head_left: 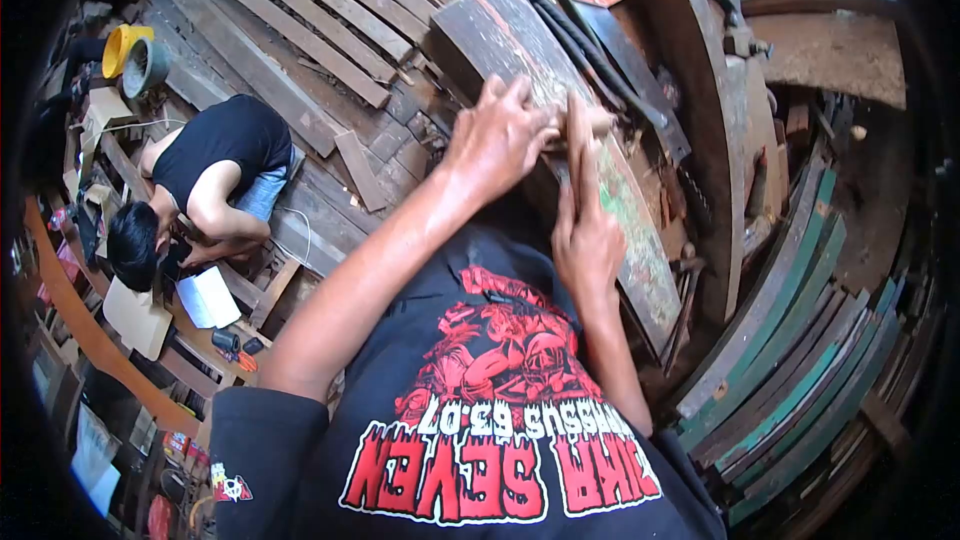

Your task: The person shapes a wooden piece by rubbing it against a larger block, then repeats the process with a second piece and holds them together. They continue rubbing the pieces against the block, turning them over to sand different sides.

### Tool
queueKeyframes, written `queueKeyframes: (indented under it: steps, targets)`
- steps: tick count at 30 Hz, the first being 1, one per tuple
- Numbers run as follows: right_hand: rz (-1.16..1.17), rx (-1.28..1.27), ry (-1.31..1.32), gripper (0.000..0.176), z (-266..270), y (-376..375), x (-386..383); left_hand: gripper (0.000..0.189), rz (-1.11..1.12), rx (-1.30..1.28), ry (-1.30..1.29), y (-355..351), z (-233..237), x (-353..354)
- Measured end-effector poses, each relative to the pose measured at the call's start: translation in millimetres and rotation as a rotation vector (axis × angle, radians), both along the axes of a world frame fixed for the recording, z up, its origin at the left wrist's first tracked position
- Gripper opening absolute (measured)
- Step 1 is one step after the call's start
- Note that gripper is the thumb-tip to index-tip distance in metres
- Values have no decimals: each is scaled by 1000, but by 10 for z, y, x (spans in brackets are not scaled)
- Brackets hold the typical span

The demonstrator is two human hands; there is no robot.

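My left hand rests over a worn wooden beam, its fingers curled in near the end of a small piece of wood. What the left fingertips pinch is too small to tell. Beside it, my right hand has its fingers closed around a narrow brown wooden piece that points away from me. The two hands nearly meet above the beam. Green paint marks the beam's surface to the right of my right hand.
At the left, another person bends over white paper. Wooden slats lie beyond. Black hoses and a metal blade lie beside the beam. Stacked curved boards stand at the right; yellow and grey buckets sit back left.
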State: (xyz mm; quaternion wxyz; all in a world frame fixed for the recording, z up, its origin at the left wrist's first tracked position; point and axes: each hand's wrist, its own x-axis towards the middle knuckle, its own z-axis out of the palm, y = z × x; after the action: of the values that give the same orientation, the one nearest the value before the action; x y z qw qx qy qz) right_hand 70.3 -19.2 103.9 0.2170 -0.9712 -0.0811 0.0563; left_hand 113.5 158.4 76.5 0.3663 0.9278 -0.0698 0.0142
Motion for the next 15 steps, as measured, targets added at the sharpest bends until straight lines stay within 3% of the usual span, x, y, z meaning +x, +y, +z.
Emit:
queueKeyframes:
  steps: [2,6,10,12,15]
  targets:
    - [65,131,-134,74,-183,-20,-2,28,8,-25,-24,16,-45,-4]
    - [-13,-110,51,71,-1,72,216,25,-33,5,-27,26,-32,-2]
    - [111,168,-134,76,-108,47,143,22,24,-63,-42,-8,22,12]
    - [55,-7,69,84,-132,83,206,22,10,-103,-35,66,-79,125]
    - [60,-94,84,88,-109,43,210,22,-19,-120,-139,84,-162,195]
